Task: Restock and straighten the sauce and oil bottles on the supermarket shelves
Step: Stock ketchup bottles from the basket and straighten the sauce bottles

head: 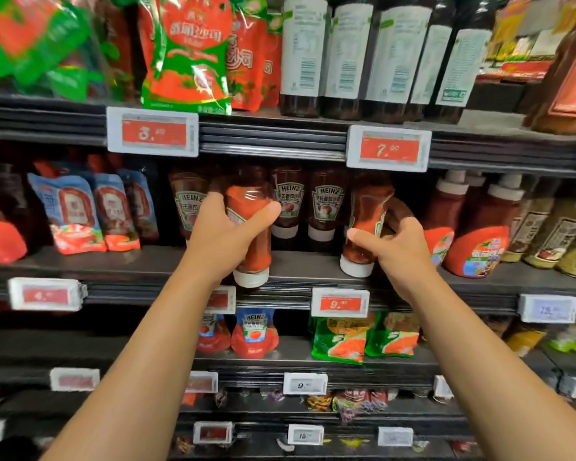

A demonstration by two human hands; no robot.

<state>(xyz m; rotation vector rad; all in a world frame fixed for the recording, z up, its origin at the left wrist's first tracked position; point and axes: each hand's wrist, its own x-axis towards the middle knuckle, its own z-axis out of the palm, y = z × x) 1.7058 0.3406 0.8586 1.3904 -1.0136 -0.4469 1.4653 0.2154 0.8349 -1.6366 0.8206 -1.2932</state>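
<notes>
Hands grip two ketchup bottles: left hand (225, 234) one (251, 227), right hand (401, 247) one (366, 224).

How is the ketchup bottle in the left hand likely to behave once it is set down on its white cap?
The ketchup bottle looks full, so probably heavy for its size. It is wider above than its white cap, so a nudge may tip it. The left hand wraps glossy plastic, possibly slippery.

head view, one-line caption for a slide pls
Each hand grips a ketchup bottle at the shelf front.
</notes>
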